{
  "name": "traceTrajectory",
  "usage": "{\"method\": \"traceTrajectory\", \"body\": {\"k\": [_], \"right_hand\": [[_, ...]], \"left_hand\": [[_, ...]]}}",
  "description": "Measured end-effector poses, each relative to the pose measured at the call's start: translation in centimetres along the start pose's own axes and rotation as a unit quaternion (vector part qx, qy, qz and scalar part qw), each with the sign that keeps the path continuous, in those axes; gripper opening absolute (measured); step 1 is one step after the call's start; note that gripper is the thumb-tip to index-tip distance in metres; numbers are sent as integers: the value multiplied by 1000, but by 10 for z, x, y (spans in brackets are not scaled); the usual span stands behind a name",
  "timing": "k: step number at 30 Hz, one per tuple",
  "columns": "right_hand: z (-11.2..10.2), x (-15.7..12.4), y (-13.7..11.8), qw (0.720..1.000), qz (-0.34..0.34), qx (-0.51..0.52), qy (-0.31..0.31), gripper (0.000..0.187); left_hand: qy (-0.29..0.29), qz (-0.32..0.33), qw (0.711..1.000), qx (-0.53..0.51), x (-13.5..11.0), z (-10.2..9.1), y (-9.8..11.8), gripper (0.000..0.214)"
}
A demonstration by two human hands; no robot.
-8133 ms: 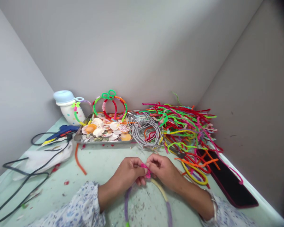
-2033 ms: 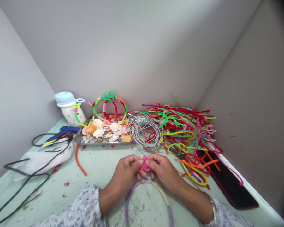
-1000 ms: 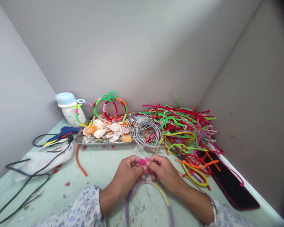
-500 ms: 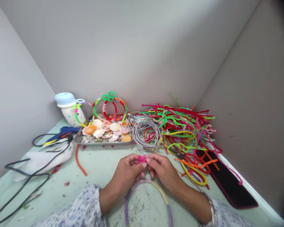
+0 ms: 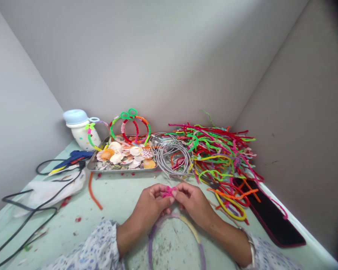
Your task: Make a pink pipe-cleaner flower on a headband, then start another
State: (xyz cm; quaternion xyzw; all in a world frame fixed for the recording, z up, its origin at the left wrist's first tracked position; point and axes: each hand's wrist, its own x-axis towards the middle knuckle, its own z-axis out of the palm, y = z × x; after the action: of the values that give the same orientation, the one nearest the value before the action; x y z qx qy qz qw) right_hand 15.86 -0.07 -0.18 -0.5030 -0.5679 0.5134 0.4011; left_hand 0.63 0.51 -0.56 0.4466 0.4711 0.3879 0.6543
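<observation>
Between the fingertips of both hands is a small pink pipe cleaner piece (image 5: 168, 191), bent into little loops like a flower. My left hand (image 5: 152, 200) pinches it from the left, thumb in front. From the right, my right hand (image 5: 192, 202) pinches the same piece, its fingers partly hidden behind it. Just below the hands lies a headband (image 5: 191, 226) wrapped in purple, pink and pale yellow fuzzy stems, its open end towards me.
A metal tray (image 5: 121, 171) of seashells stands at the back, with finished headbands (image 5: 136, 120) on it. Beside it are a wire coil (image 5: 173, 159) and a pile of pipe cleaners (image 5: 216, 146). A black phone-like slab (image 5: 276, 221), a bottle (image 5: 83, 133) and a black cord (image 5: 35, 213) flank them.
The pink piece has turned and tilted slightly between my fingertips. Both hands stay in nearly the same place, and the view has shifted very slightly.
</observation>
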Motion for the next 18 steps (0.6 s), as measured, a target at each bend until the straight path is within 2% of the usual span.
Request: {"method": "traceTrajectory", "body": {"k": [12, 18], "right_hand": [[0, 0, 1, 1000, 7, 9, 2, 22], [0, 0, 1, 1000, 13, 12, 6, 17]], "left_hand": [[-11, 20, 1000, -15, -2, 0, -1, 28], [8, 14, 1000, -9, -2, 0, 3, 29]]}}
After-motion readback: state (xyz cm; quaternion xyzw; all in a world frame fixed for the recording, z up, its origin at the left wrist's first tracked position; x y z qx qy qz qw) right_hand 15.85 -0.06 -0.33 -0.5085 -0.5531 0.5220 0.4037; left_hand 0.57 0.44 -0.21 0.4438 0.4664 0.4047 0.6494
